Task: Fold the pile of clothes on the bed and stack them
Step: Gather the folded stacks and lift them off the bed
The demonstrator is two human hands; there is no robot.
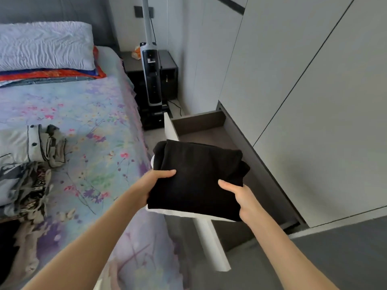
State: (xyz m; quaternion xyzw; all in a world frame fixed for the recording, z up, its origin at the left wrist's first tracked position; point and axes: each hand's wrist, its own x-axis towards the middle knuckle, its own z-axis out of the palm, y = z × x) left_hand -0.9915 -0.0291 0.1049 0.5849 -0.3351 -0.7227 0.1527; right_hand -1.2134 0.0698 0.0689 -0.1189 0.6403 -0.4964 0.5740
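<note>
A folded stack of clothes, black garment (199,174) on top with a white piece showing beneath, is held in the air between the bed and an open drawer (199,122). My left hand (155,181) grips its left edge, thumb on top. My right hand (240,195) grips the near right edge, thumb on top as well. On the bed's left side lies a pile of unfolded clothes (27,164), a pale buttoned garment above grey patterned ones.
The bed (88,105) has a floral sheet, a pillow (44,45) and folded blankets at its head. A white wardrobe (303,91) stands on the right with its bottom drawer pulled out. An upright vacuum (151,76) stands by a dark nightstand (167,68).
</note>
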